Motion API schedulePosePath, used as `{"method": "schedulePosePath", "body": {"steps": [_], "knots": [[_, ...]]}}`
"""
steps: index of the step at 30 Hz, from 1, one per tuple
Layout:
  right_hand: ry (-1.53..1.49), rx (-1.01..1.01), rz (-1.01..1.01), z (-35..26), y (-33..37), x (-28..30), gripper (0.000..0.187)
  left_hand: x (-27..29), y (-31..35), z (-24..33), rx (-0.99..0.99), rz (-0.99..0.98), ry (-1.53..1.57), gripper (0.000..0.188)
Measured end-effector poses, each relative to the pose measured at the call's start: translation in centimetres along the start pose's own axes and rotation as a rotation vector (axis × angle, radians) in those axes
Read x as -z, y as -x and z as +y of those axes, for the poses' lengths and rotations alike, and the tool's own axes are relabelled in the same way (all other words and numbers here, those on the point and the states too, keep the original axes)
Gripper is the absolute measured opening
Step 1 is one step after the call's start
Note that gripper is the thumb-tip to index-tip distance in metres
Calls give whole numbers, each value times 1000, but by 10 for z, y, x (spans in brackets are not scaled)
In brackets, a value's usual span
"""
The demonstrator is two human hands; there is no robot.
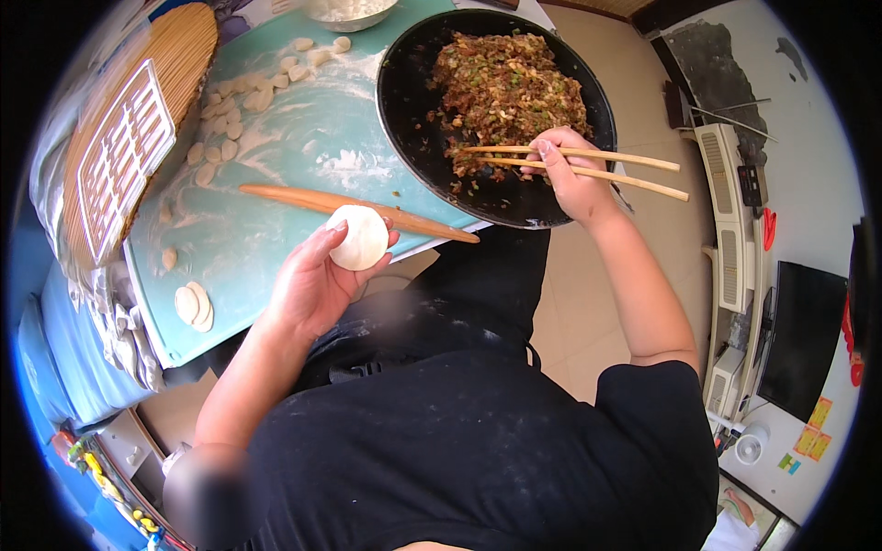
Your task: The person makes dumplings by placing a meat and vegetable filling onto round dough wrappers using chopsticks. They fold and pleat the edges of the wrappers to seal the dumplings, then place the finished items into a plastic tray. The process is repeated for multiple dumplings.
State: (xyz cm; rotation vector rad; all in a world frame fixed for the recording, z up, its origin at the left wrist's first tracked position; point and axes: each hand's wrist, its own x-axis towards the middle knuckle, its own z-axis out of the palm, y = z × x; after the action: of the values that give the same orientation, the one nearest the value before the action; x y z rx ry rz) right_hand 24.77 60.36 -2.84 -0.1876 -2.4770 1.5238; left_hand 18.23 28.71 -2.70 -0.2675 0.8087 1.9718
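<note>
A round white dough wrapper (359,238) rests across the fingers of my left hand (317,275), the thumb lying along its edge. My right hand (571,179) grips a pair of wooden chopsticks (634,167). Their tips dip into the brown and green minced filling (514,87), at its near left side. That filling is heaped in a wide black pan (411,129). Just beyond my left hand lies a tapered wooden rolling pin (303,198), partly hidden by the hand and wrapper.
The floured green board (303,138) holds several small dough pieces (220,119) and a few rolled wrappers (193,306) near its left corner. A round slatted tray (188,55) stands at the left. A metal bowl of flour (349,13) sits at the far edge.
</note>
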Motion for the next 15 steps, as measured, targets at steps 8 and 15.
{"method": "schedulePosePath", "body": {"steps": [8, 15], "knots": [[-404, -123, 73, -12, 21, -8, 19, -15, -13, -7, 60, 15, -37, 39], [-536, -334, 156, -38, 22, 4, 25, -28, -18, -6, 70, -22, -52, 40]]}}
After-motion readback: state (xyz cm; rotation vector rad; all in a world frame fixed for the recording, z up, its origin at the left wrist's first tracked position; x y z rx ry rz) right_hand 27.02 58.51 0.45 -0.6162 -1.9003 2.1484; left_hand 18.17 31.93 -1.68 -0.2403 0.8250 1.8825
